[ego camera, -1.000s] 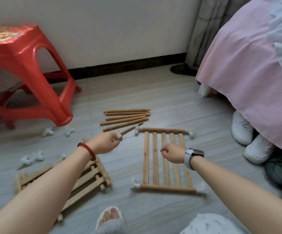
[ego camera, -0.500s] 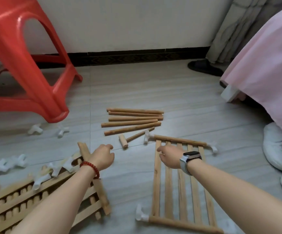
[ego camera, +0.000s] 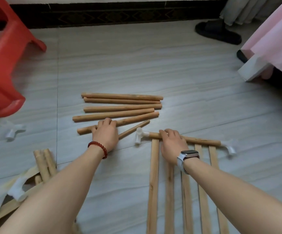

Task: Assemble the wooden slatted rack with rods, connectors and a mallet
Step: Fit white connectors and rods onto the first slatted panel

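1. Near, 7 o'clock: second slatted panel point(ego camera: 10, 196) with white connectors on it, blurred, partly under the left forearm.
2. Near to mid, 5 o'clock: slatted panel point(ego camera: 170, 191) flat on the floor, slats running toward the viewer; its far rail point(ego camera: 202, 141) carries a white connector point(ego camera: 141, 135) at the left end and another point(ego camera: 229, 149) at the right end.
3. Right hand point(ego camera: 172, 146), watch on the wrist, rests on that far rail with fingers curled over it, just right of the left connector.
4. Left hand point(ego camera: 105, 132), red bead bracelet, fingers curled around the nearest rod point(ego camera: 136, 118) at its left third; a thinner stick point(ego camera: 133, 129) lies just beside it.
5. Judgement: rod looks light, stiff, smooth and prone to roll; take it mid-length or near the end going into the socket.
6. 12 o'clock: four more loose rods point(ego camera: 121, 105), side by side, touching or nearly.
7. Farther: open floor point(ego camera: 136, 65) beyond the rods, good swing room. Loose connector point(ego camera: 12, 130) at 9, red stool point(ego camera: 3, 73) at 10, black slipper point(ego camera: 217, 32) at 1, bed corner point(ego camera: 255, 68) at 2.
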A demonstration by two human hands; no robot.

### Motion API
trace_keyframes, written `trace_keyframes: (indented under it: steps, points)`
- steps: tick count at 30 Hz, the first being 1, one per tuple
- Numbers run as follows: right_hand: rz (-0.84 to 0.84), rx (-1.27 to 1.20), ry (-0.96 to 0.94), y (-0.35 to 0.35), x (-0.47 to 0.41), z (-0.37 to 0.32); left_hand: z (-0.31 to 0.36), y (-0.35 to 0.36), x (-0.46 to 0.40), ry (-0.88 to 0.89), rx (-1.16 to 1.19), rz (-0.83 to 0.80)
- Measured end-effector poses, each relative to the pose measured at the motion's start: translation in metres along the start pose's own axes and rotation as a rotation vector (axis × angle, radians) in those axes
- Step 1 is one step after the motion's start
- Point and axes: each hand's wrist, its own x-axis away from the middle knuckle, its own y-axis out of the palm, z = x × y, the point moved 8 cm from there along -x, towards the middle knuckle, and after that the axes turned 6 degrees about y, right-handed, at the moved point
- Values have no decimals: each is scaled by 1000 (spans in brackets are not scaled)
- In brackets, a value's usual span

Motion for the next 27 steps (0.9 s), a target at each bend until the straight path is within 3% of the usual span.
trace_keyframes:
  steps: [5, 9, 15, 20, 27]
  points:
    - [3, 81, -29, 16, -27, 5, 5, 9, -30, 10, -17, 59]
    - [19, 140, -78, 16, -34, 8, 11, 14, -32, 2, 103, 98]
    - [58, 14, 73, -19, -27, 44, 24, -29, -1, 31, 537, 360]
    - [171, -95, 79, -73, 1, 56, 52, -60, 20, 69, 969, 330]
    - [408, -59, 59, -174, 79, 78, 126, -115, 74, 198, 1153, 233]
